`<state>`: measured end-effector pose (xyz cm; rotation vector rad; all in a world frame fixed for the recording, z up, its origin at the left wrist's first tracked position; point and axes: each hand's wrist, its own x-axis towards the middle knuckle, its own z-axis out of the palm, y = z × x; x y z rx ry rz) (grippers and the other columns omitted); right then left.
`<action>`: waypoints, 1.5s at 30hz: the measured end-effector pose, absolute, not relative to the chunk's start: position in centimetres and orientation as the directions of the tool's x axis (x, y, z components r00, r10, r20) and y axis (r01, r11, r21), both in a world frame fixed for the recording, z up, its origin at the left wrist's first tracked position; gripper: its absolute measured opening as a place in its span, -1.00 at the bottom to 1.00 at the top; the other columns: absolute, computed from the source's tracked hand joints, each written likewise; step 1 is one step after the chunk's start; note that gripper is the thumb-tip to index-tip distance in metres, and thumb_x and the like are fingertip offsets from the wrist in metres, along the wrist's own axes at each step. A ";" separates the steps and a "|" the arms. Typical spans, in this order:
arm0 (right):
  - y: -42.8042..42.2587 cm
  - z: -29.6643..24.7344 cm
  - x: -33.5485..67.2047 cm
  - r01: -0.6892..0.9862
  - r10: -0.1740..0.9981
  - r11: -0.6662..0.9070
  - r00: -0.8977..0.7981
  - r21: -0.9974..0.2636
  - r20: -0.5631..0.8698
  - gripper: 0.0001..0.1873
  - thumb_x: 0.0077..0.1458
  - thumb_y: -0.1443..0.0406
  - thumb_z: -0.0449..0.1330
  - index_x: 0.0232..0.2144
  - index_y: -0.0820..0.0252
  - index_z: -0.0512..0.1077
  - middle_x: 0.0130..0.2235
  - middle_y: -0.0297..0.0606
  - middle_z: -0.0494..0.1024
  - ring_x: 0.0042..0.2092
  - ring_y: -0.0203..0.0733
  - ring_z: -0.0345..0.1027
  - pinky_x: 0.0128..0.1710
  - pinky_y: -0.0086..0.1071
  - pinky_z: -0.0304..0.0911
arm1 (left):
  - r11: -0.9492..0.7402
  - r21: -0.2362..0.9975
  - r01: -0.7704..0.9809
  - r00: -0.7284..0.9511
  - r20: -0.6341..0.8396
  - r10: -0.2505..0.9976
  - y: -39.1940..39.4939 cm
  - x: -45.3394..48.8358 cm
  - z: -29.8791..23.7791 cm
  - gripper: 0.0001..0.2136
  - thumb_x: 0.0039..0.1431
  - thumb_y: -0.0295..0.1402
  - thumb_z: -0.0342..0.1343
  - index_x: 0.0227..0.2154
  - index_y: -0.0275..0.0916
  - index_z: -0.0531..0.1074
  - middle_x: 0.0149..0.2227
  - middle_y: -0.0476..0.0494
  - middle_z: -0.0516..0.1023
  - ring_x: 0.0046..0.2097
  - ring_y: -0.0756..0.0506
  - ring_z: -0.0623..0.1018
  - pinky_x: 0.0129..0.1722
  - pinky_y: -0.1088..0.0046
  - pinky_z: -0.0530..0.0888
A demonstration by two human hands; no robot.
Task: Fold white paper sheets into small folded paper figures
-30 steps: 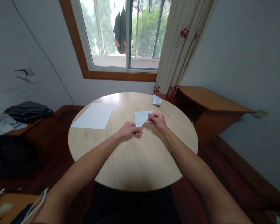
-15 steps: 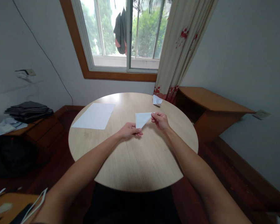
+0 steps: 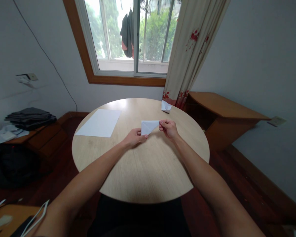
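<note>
One round table [image 3: 145, 174] extends on all sides of the grip, its pale surface directly beneath both hands. A flat white sheet [image 3: 98, 123] lies on it, left of the grip and well apart from it.

The left hand [image 3: 134, 137] holds the lower left of the work: its thumb lies over the near edge, and its fingers, partly hidden, sit at the left edge and behind. The right hand [image 3: 169, 128] pinches the right-hand tip between thumb and curled fingers. The pressure of either pinch cannot be determined.

The folded paper [image 3: 148, 126] is located between the two hands, its long edge facing away from the person and its slanted edge running down from the right pinch to the left thumb. Whether it touches the surface below is unclear. Beyond the right hand, near the far rim, stands a small folded paper piece [image 3: 166, 106], apart from the grip.

Possible faults: uneven pull between the hands may skew the layers and misplace a crease. Excess tension at the narrow tip may tear or crumple it. A loose left thumb may let the folds spring open.
</note>
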<state>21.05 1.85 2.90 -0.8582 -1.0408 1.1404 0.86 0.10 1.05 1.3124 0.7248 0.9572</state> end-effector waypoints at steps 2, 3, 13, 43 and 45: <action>1.6 2.9 20.5 -0.288 0.978 0.208 0.061 -0.935 0.199 -0.55 -0.47 0.07 0.48 -0.66 0.27 0.42 -0.65 -0.35 0.43 -0.65 -0.45 0.18 -0.68 -0.52 0.10 | -0.047 0.979 -0.197 0.390 0.122 0.913 0.0 1.0 1.6 -0.52 -0.30 -0.15 0.41 -0.34 -0.41 0.51 -0.37 -0.23 0.59 -0.37 -0.06 0.53 -0.39 0.48 0.39; 1.5 2.8 20.2 -0.287 0.980 0.197 0.041 -0.937 0.194 -0.55 -0.46 0.07 0.48 -0.66 0.26 0.42 -0.65 -0.34 0.43 -0.65 -0.44 0.18 -0.67 -0.51 0.11 | -0.056 0.975 -0.213 0.365 0.132 0.922 -0.1 1.1 1.8 -0.51 -0.30 -0.12 0.40 -0.36 -0.42 0.52 -0.37 -0.26 0.59 -0.36 -0.08 0.54 -0.38 0.47 0.40; 1.1 2.8 19.7 -0.217 0.980 0.163 -0.078 -0.962 0.184 -0.56 -0.34 0.02 0.43 -0.64 0.29 0.44 -0.61 -0.31 0.46 -0.63 -0.44 0.21 -0.64 -0.51 0.13 | 0.006 0.966 -0.260 0.371 0.094 0.924 0.4 1.1 2.4 -0.44 -0.32 0.04 0.36 -0.41 -0.43 0.51 -0.44 -0.30 0.59 -0.38 -0.14 0.55 -0.34 0.39 0.41; 0.3 2.0 18.2 0.032 0.939 0.110 -0.330 -0.993 0.094 -0.49 -0.25 -0.07 0.35 -0.53 0.31 0.48 -0.50 -0.23 0.55 -0.57 -0.37 0.38 -0.58 -0.53 0.25 | -0.197 0.935 -0.294 0.083 0.230 0.970 1.5 1.2 1.2 -0.50 -0.17 0.12 0.22 -0.58 -0.31 0.39 -0.59 -0.01 0.42 -0.50 0.03 0.37 -0.40 0.49 0.36; 0.2 1.9 18.0 0.038 0.931 0.126 -0.349 -0.991 0.105 -0.49 -0.23 -0.07 0.34 -0.56 0.31 0.47 -0.56 -0.24 0.53 -0.58 -0.36 0.36 -0.59 -0.52 0.24 | -0.186 0.938 -0.291 0.091 0.221 0.971 1.3 1.4 1.2 -0.50 -0.16 0.13 0.21 -0.58 -0.31 0.39 -0.59 -0.01 0.41 -0.50 0.03 0.37 -0.40 0.48 0.36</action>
